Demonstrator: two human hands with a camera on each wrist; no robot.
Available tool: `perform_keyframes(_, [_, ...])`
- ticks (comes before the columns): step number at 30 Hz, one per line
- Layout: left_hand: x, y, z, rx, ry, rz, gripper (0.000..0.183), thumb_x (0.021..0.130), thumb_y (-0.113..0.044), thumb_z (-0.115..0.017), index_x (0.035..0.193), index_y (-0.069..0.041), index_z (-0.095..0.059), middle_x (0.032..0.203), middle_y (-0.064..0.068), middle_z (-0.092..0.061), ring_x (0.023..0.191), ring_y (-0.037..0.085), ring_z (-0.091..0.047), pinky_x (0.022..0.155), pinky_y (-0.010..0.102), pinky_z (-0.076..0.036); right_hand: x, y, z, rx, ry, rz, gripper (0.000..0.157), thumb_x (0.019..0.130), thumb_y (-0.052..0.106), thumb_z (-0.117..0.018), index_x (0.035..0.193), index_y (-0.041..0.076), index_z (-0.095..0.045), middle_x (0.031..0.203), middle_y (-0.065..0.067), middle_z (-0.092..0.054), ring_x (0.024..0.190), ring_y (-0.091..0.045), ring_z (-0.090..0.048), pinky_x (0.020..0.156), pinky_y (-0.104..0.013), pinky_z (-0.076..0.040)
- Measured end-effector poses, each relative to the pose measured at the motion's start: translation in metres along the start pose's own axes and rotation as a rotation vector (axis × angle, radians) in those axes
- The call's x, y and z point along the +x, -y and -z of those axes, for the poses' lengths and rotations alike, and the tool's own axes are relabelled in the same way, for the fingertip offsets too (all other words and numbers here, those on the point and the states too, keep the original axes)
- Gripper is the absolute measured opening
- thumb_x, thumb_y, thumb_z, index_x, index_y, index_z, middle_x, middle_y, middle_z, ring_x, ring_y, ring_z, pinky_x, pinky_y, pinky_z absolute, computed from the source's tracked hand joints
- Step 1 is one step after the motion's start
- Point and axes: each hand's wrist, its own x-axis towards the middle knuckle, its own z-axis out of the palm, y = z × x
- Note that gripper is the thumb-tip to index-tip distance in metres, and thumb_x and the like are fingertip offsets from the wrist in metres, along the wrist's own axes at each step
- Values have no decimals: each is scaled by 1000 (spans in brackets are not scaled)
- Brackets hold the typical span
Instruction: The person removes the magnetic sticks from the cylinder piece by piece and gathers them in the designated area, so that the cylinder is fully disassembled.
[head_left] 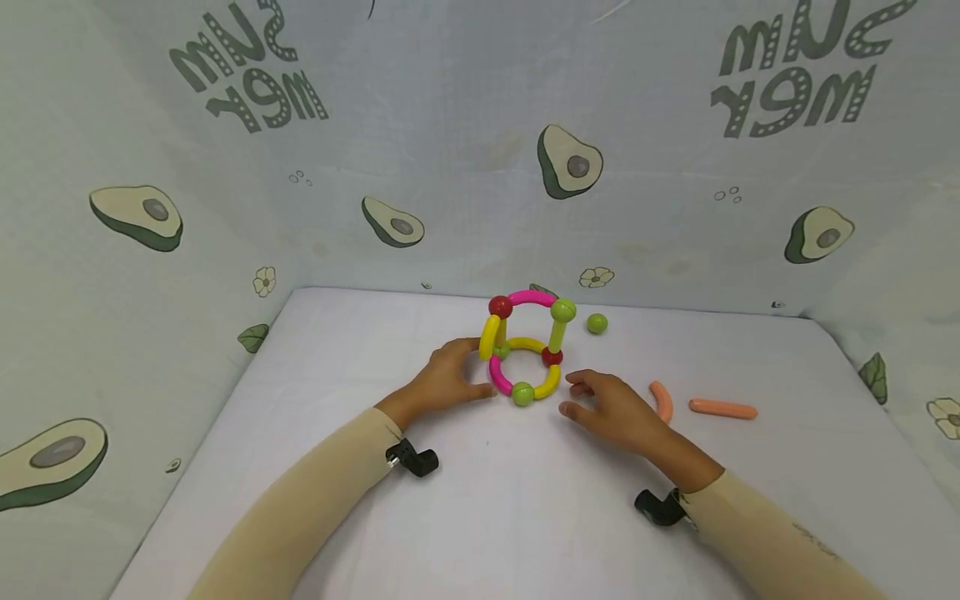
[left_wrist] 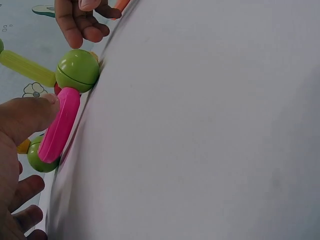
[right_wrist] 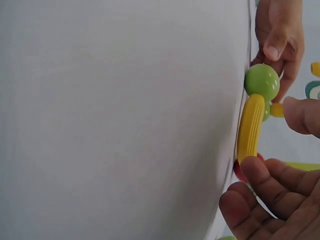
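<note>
A toy frame of magnetic sticks and balls stands on the table. Its base ring has a pink curved stick (head_left: 498,377), yellow curved sticks (left_wrist: 22,146) and a green front ball (head_left: 522,394). Upright sticks carry a red ball (head_left: 500,307) and a green ball (head_left: 563,311), bridged by a pink curved stick (head_left: 531,297). A yellow curved stick (head_left: 489,337) hangs from the red ball. My left hand (head_left: 446,379) is at the frame's left, its thumb against the base's pink stick, fingers spread. My right hand (head_left: 615,412), fingers loosely bent, is beside the frame's right side, holding nothing.
A loose green ball (head_left: 597,323) lies behind the frame, to the right. Past my right hand are an orange curved stick (head_left: 662,402) and an orange straight stick (head_left: 722,409). A white cloth covers the table (head_left: 480,517); a printed curtain (head_left: 465,125) hangs behind.
</note>
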Motion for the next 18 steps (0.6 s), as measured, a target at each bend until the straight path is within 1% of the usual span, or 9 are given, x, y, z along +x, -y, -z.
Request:
perform_keyframes(3, [3, -2, 0, 7, 6, -5, 85, 83, -45, -83, 151, -9, -47, 152, 8, -50, 143, 28, -40, 119, 56, -25, 3, 5, -3, -3, 26, -8, 57, 93, 27, -76, 137, -5, -57, 112, -8, -69, 110, -31, -61, 99, -53, -50])
perform_keyframes(8, [5, -6, 0, 33, 10, -4, 80, 84, -44, -83, 148, -9, -51, 148, 9, -53, 141, 28, -42, 118, 55, -25, 7, 10, -7, -6, 68, -26, 64, 92, 29, -78, 140, -5, -54, 110, -6, -68, 105, -27, -60, 97, -50, -52])
perform_keyframes(14, [6, -6, -1, 63, 8, -15, 72, 84, -43, -82, 142, -9, -56, 141, 9, -58, 136, 28, -46, 116, 53, -29, 11, 12, -9, -4, 84, -24, 65, 91, 29, -79, 139, -7, -54, 106, -4, -65, 98, -24, -57, 94, -46, -53])
perform_keyframes(18, [7, -6, -2, 56, 3, -18, 74, 84, -42, -82, 144, -11, -54, 144, 8, -56, 138, 27, -45, 116, 54, -28, 12, 13, -8, -3, 87, -28, 65, 91, 29, -79, 138, -7, -54, 105, -4, -64, 99, -24, -56, 94, -46, -53])
